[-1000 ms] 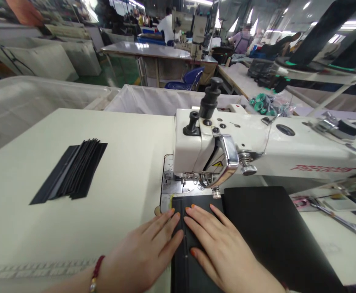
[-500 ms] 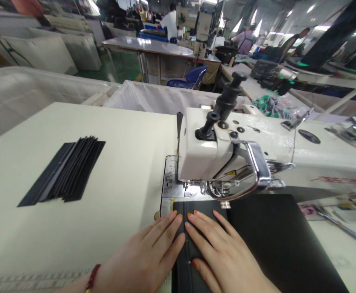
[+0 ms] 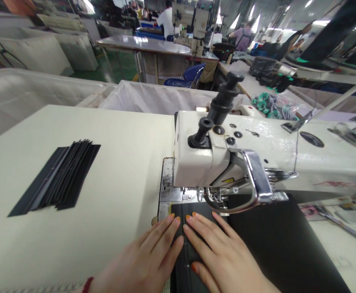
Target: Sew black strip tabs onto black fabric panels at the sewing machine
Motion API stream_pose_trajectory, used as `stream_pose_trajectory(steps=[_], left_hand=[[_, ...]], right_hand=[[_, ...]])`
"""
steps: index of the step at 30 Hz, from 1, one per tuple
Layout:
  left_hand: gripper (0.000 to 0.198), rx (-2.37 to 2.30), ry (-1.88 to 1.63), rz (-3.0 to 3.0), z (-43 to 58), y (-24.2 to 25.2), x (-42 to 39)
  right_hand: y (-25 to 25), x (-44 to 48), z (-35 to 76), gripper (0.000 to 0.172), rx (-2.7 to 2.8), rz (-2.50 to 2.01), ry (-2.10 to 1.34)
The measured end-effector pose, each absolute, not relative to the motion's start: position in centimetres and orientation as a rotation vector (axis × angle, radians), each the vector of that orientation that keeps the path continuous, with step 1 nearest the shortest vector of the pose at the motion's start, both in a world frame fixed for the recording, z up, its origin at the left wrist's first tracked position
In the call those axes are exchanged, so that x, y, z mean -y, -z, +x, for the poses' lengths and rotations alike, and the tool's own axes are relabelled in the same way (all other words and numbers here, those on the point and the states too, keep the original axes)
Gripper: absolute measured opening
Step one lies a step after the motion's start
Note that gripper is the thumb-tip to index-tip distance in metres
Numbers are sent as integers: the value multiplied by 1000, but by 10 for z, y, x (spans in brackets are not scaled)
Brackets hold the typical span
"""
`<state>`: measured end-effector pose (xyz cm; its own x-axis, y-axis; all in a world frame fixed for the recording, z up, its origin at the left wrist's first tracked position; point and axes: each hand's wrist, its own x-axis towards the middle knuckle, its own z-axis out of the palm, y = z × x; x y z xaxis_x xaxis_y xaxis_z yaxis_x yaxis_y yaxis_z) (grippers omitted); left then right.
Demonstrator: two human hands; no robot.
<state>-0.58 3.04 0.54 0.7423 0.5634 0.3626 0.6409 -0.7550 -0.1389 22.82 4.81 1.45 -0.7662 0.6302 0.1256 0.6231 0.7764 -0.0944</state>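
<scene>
My left hand [image 3: 147, 256] lies flat, fingers stretched out, on the left edge of a black fabric panel [image 3: 275, 244] on the sewing table. Beside it my right hand [image 3: 220, 256] also presses flat on the panel, fingers spread and pointing at the needle area. A narrow black strip with a stitched line [image 3: 184, 252] runs between the two hands toward the presser foot [image 3: 217, 199]. The white sewing machine head [image 3: 208, 158] stands just beyond my fingertips. Both hands wear orange nail polish; a red bracelet [image 3: 86, 284] circles my left wrist.
A fanned stack of black strips [image 3: 55, 175] lies on the cream table [image 3: 74, 236] at the left. Metal tools [image 3: 345, 228] rest at the right. White fabric-lined bins [image 3: 153, 97] stand behind the table. Other people work at distant tables.
The view shifted closer over the machine. Both hands stayed flat on the black fabric, creeping slightly toward the presser foot.
</scene>
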Motion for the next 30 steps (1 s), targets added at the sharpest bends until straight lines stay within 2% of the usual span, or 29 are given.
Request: stream_pose_trajectory(steps=[12, 30], left_hand=[[39, 961, 449, -2755, -6, 3, -48], [41, 959, 444, -2732, -6, 3, -59]], right_hand=[[-18, -66, 231, 49, 2832, -1126, -265], [-20, -76, 228, 51, 2860, -1169, -222]])
